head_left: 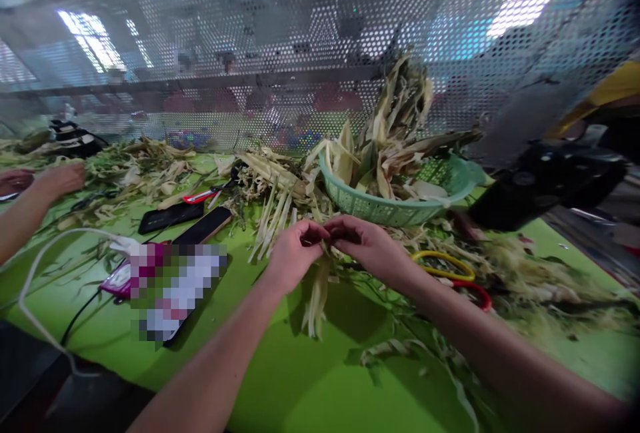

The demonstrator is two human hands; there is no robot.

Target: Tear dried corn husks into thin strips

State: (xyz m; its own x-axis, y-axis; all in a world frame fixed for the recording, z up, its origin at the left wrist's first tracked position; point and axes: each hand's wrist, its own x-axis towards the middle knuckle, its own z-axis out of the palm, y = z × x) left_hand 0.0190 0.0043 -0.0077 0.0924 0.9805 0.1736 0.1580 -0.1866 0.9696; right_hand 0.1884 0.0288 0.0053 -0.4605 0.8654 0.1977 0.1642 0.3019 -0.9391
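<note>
My left hand (295, 253) and my right hand (370, 243) meet at the middle of the green table (310, 386), fingertips pinched together. Both are closed on a bundle of pale dried husk strips (316, 300) that hangs down from the fingers toward the tabletop. The top of the bundle is hidden inside the fingers. More loose husk strips (280, 193) lie fanned out just behind my hands.
A teal plastic basket (380, 210) heaped with husks stands behind my hands. Scissors with yellow and red handles (450, 273) lie to the right. Two dark phones (185, 220) and a white cable (45, 253) lie left. Another person's hand (60, 180) rests far left. A perforated metal screen (320, 53) backs the table.
</note>
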